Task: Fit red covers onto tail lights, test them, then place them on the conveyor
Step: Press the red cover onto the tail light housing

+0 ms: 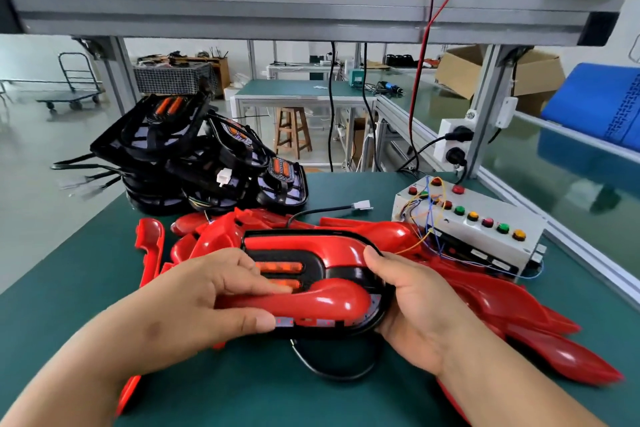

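While the tail light (349, 272) beside the button box (479, 230) is gripped endwise by left hand (207, 291) and right hand (415, 302), its red cover (322, 302) is judged stiff, slick.

An aluminium shelf beam (311, 14) spans the top at twelve o'clock. Beyond it, a wooden stool (293, 130) stands at a green-topped table (298, 88). A platform trolley (74, 87) sits on the pale glossy floor (31, 135) at ten o'clock, an open cardboard box (464, 73) at two, white walls (27, 48) behind
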`<action>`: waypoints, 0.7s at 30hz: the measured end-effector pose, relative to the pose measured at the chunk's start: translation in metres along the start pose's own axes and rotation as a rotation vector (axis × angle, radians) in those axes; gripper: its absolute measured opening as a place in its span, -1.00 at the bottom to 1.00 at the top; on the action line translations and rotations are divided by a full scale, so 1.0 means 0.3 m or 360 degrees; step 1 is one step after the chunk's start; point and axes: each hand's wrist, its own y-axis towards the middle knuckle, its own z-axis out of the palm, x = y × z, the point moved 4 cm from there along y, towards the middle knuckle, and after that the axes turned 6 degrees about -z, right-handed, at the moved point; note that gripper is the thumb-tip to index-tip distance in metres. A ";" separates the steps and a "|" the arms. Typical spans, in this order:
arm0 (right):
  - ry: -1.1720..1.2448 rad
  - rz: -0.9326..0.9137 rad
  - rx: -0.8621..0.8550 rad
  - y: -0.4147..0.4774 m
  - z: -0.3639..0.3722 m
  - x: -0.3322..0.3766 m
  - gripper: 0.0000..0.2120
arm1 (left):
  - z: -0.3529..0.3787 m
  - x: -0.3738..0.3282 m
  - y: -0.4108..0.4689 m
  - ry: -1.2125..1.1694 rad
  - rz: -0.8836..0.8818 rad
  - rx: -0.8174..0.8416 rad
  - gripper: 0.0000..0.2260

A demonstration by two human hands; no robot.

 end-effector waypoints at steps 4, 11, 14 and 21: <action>0.0024 0.0014 0.0000 0.003 -0.005 -0.002 -0.74 | 0.017 -0.012 0.022 0.0124 0.0142 -0.0195 -0.66; 0.0032 0.0020 -0.0027 0.010 -0.008 -0.004 -0.77 | 0.065 -0.023 0.034 0.0335 0.0293 -0.0194 -0.54; 0.0069 0.0031 -0.0035 0.012 -0.011 -0.003 -0.75 | 0.069 -0.027 0.036 0.0337 0.0329 -0.0221 -0.53; 0.0111 0.0101 -0.0108 0.006 -0.011 -0.001 -0.74 | 0.067 -0.017 0.035 0.0383 0.0371 -0.0306 -0.60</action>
